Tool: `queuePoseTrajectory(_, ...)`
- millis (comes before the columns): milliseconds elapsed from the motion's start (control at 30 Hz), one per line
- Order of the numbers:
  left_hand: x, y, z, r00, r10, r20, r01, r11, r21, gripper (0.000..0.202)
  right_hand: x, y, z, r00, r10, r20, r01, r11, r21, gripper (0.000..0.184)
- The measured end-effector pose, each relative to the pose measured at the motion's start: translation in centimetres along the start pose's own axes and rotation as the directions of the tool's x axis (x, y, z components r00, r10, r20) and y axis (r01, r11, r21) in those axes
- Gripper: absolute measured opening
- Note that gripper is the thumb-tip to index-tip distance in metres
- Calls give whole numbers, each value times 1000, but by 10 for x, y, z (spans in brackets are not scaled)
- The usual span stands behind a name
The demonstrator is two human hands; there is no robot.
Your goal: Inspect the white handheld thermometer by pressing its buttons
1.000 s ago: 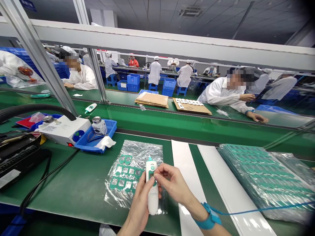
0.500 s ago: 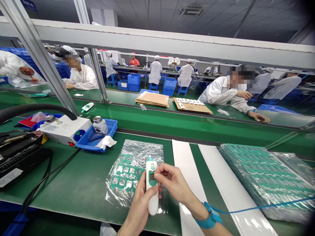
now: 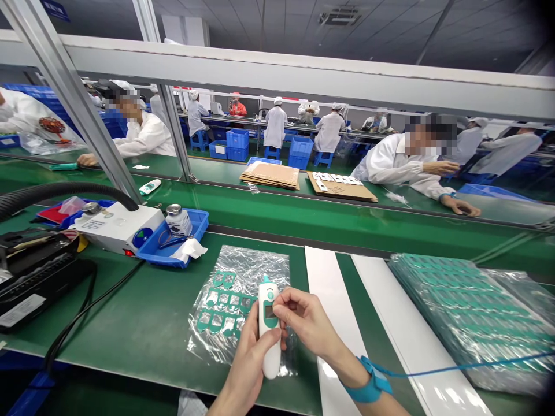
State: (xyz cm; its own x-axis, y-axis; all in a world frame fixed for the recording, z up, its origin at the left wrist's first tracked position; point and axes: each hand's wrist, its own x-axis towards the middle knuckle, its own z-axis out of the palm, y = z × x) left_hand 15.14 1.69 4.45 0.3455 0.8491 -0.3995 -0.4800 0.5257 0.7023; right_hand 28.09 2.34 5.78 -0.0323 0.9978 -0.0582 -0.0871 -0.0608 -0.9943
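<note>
A white ear thermometer with a teal tip, teal button and teal-framed grey display stands almost upright in my left hand, whose thumb lies across its front below the display. My right hand comes in from the right, thumb and forefinger pinched at the display's right edge. Whatever is between those fingertips is hidden. Behind the thermometer, a clear plastic sheet lies on the bench, with several teal frame-shaped pieces in rows. A blue strap with a cord circles my right wrist.
White strips and a stack of bagged teal pieces lie right. Left are a blue tray with a bottle, a white box with a black hose, and cables. Another thermometer lies beyond. Co-workers sit across.
My hands and the thermometer keep nearly the same pose. The view shifts slightly. A co-worker's hand at far left reaches left to a teal item, and the far thermometer has moved slightly left.
</note>
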Motion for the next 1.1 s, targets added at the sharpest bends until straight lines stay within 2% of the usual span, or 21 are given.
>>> queuePoseTrajectory(233, 0, 3, 2, 1000, 2, 2, -2, 1000, 25, 51, -1, 1, -1, 1000, -11, -5, 10, 1000, -24, 22)
queuePoseTrajectory(633, 0, 2, 1, 1000, -5, 9, 4, 999, 52, 55, 1, 2, -2, 1000, -25, 11, 25, 999, -21, 22)
queuePoseTrajectory(833, 0, 1, 0, 1000, -21, -14, 21, 1000, 8, 60, -2, 1, 1, 1000, -8, 10, 8, 1000, -16, 23)
queuePoseTrajectory(1100, 5, -4, -5, 990, -93, -105, 93, 996, -7, 64, -1, 5, 2, 999, -32, -11, 30, 995, -92, 21)
